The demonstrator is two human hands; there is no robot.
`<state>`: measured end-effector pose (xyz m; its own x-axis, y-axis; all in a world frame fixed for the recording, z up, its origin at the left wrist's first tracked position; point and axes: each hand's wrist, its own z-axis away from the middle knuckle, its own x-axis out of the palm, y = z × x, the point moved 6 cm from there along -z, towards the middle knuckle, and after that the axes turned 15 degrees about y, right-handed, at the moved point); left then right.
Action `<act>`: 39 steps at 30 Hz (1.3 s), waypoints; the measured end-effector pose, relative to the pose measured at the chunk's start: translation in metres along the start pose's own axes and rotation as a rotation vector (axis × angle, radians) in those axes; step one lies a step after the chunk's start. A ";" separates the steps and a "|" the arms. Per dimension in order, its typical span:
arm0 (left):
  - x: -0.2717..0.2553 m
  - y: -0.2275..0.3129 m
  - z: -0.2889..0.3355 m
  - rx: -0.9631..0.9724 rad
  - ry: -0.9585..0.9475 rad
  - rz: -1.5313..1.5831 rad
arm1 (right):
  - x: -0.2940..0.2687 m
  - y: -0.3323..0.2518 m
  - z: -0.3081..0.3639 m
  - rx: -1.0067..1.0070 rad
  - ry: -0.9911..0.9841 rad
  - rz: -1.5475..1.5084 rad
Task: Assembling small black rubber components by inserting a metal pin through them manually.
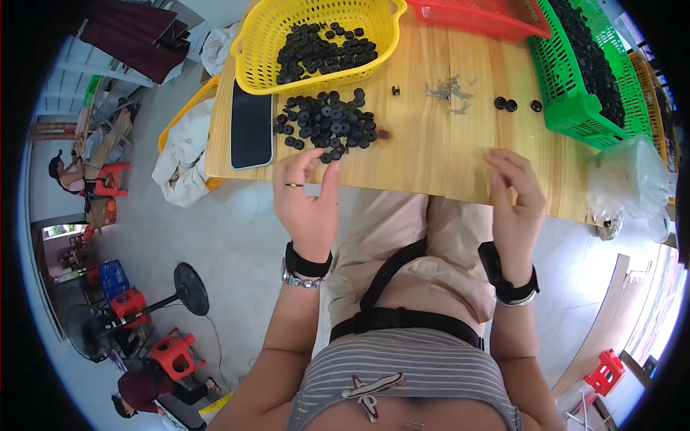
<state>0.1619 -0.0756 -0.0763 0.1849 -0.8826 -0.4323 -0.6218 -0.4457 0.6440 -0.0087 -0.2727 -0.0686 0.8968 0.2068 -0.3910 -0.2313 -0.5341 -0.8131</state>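
Observation:
At the table's near edge, the thumb and fingertips of my left hand [305, 205] reach the near end of a pile of small black round discs [334, 122] with centre holes. The thumb stands apart from the fingers, and a few discs lie right at the tips. My right hand [519, 197] hovers over the table edge further right, fingers loosely bent, thumb apart, nothing visible in it. Small metal pins or nails [451, 93] lie scattered mid-table. Between them and the pile sits one small black piece [395, 90]. Several black round pieces [511, 105] lie to the right.
A yellow basket [248, 68] of black discs stands behind the pile, beside a dark-screened phone [251, 129]. At the back is a red basket [481, 21]. A green crate [575, 118] of black parts and a clear plastic bag [625, 179] border the right side.

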 end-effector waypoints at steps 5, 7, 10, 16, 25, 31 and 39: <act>0.000 -0.015 0.002 -0.054 -0.005 -0.050 | 0.018 0.007 0.017 0.132 -0.088 -0.024; 0.001 -0.017 0.005 -0.044 0.006 -0.025 | 0.021 0.004 0.017 0.081 -0.089 -0.015; 0.002 -0.020 0.007 -0.025 0.029 -0.007 | 0.028 -0.001 0.014 0.011 -0.126 0.063; 0.002 -0.019 0.007 0.001 -0.002 -0.042 | 0.047 -0.014 0.001 -0.260 -0.157 0.315; -0.001 -0.025 0.013 0.048 0.031 -0.044 | 0.056 -0.008 -0.005 -0.228 -0.175 0.529; -0.001 -0.026 0.013 0.041 0.032 -0.039 | 0.054 -0.010 -0.005 -0.231 -0.153 0.488; 0.000 -0.025 0.013 0.052 0.031 -0.035 | 0.054 -0.006 -0.009 -0.214 -0.125 0.430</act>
<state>0.1676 -0.0623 -0.1008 0.2307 -0.8710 -0.4338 -0.6533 -0.4690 0.5943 0.0445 -0.2662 -0.0809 0.6819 0.0205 -0.7311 -0.4761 -0.7464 -0.4650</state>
